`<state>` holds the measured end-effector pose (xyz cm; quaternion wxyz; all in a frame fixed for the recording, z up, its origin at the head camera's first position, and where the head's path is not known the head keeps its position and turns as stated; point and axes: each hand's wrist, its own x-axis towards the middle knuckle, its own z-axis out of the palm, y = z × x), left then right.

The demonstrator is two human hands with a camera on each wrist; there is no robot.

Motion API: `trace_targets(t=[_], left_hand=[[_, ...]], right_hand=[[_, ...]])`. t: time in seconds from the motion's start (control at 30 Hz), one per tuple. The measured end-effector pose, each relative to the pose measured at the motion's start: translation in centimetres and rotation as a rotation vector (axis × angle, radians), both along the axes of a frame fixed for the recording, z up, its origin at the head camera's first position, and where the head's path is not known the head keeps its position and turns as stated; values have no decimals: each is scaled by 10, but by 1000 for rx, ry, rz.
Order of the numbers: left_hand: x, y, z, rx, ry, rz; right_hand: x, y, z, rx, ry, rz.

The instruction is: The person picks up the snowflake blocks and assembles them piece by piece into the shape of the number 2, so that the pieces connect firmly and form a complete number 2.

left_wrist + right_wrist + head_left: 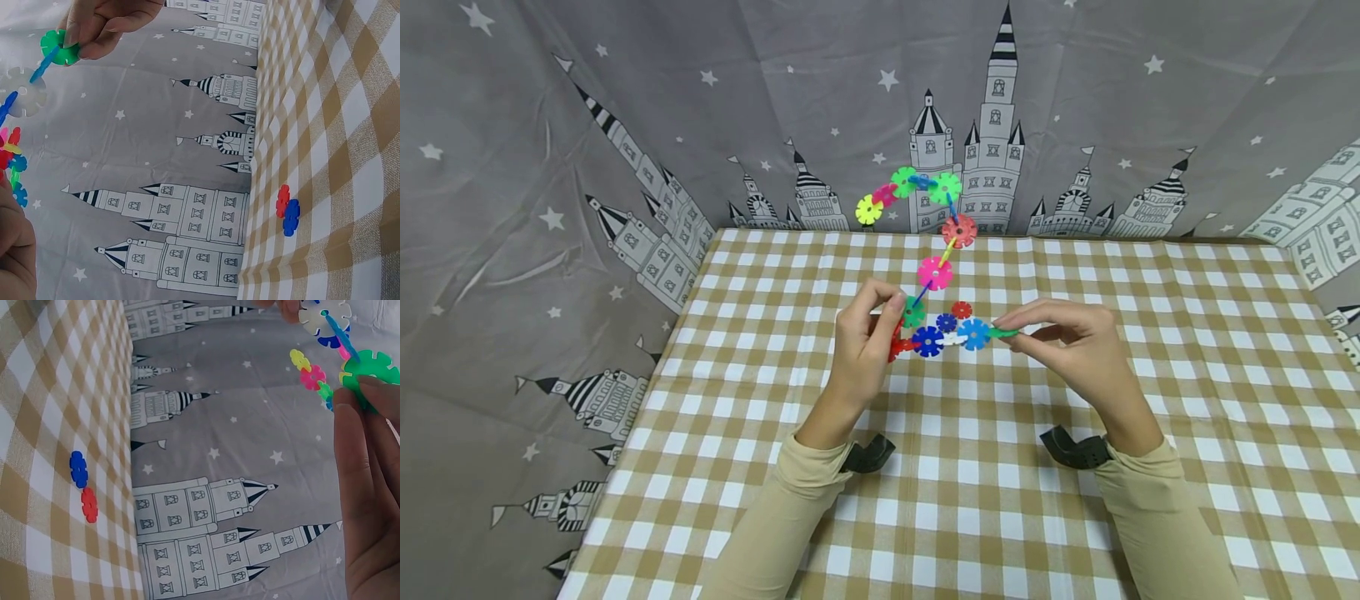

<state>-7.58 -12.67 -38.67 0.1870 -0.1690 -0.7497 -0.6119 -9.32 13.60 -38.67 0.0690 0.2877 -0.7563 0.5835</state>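
Note:
A chain of interlocked, notched snowflake discs in many colours is held up over the table by both hands. My left hand [867,337] pinches it by a red snowflake disc [894,347], partly hidden behind the thumb. From there one stretch rises past a pink disc [935,273] and curves left to a yellow disc [868,209]. The other stretch runs right through a dark blue disc [928,342], a white disc [325,317] and a light blue disc [974,334]. At its right end, my right hand [1071,346] pinches a green snowflake disc [60,47] between thumb and fingers.
Two loose discs, one red [283,200] and one blue [291,218], lie side by side on the checked tablecloth [970,500], beyond the held chain. A grey curtain [820,75] with castles and stars hangs behind the table and along its left side.

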Motion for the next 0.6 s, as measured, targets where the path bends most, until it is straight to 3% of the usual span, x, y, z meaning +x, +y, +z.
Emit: trace_targets(t=[0.6], left_hand=[[3, 9, -3, 10, 19, -4]], right_hand=[[2, 1, 6, -17, 135, 51]])
